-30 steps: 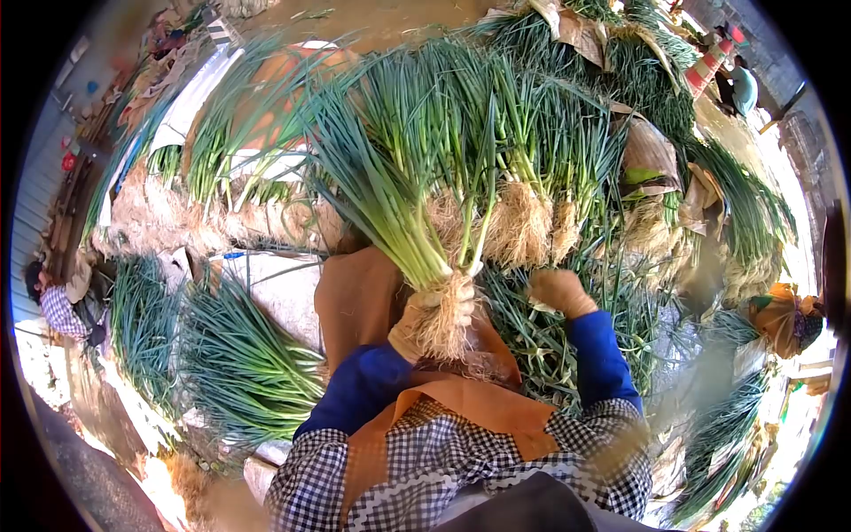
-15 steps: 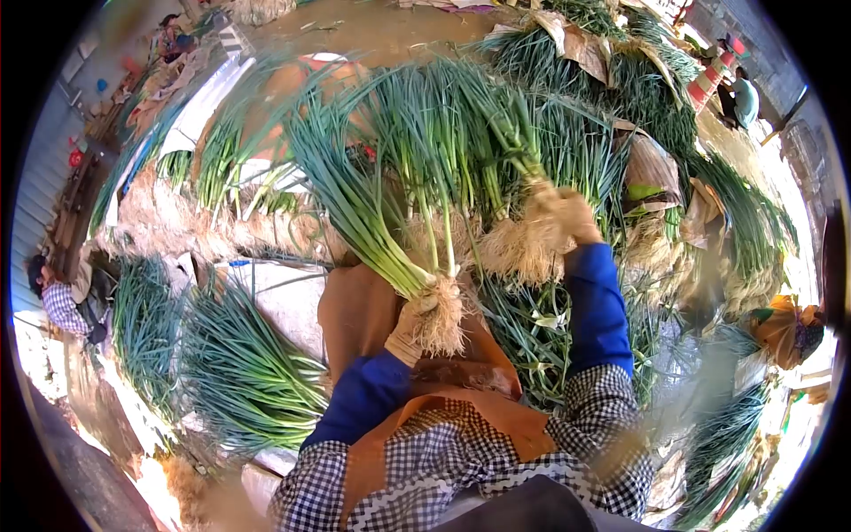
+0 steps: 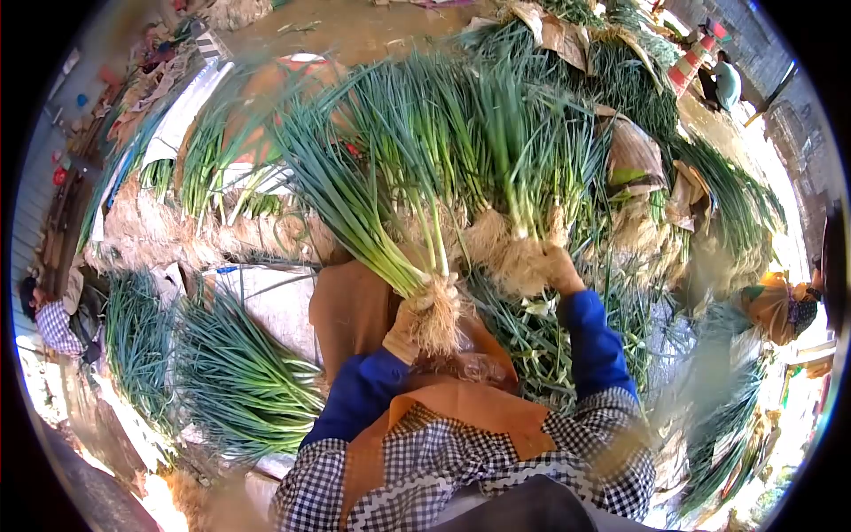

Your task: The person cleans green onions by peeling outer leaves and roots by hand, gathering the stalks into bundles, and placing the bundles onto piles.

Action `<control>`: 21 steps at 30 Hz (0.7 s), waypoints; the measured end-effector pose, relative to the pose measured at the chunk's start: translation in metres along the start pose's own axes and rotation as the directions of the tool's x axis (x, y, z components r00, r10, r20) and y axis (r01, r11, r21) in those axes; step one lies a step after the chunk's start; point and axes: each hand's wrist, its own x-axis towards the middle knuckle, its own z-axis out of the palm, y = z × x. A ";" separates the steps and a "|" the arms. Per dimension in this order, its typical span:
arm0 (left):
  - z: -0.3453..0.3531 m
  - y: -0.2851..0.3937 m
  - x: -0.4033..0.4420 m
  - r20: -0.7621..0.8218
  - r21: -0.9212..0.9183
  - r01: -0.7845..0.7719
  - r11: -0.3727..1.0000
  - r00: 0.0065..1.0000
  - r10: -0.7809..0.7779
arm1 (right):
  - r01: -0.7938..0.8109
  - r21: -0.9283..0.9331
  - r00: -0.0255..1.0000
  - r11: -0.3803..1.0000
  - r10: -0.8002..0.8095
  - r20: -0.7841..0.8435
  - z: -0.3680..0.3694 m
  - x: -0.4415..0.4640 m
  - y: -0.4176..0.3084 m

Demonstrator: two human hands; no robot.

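My left hand [image 3: 404, 332] is closed around the root end of a small bunch of green onions [image 3: 390, 253]. Its pale, bushy roots hang over my lap, and the long leaves fan up and to the left. My right hand [image 3: 560, 269] is out to the right, fingers curled round the shaggy root end of other green onions [image 3: 521, 199] in the row. Their leaves stand up behind, slightly blurred, and my fingertips are partly hidden by the roots. A brown apron [image 3: 350, 306] covers my knees under the left bunch.
A long row of green onions with matted roots [image 3: 168, 217] stretches across in front. To my left lies a loose pile of green onions [image 3: 244, 372] beside a white sheet [image 3: 279, 297]. Trimmed leaves [image 3: 536, 350] litter the ground at right. Other people sit at the far left and right edges.
My right hand has moved down and slightly left with the green onions, whose leaves now stand more upright among the row. The left hand keeps its bunch in nearly the same place.
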 end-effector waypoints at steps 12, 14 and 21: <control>-0.015 -0.011 0.008 -0.018 0.133 0.005 0.991 1.000 -0.002 | 0.372 -0.181 0.898 0.910 -0.402 -0.177 0.042 0.024 -0.157; -0.014 -0.019 0.003 -0.049 0.154 -0.027 0.988 0.998 0.035 | 0.397 0.219 0.917 0.891 -0.374 -0.142 0.059 0.056 -0.169; 0.017 -0.006 -0.036 -0.109 0.274 0.014 0.962 0.994 0.017 | 0.712 -0.217 0.577 0.668 -0.732 -0.363 0.066 0.075 -0.197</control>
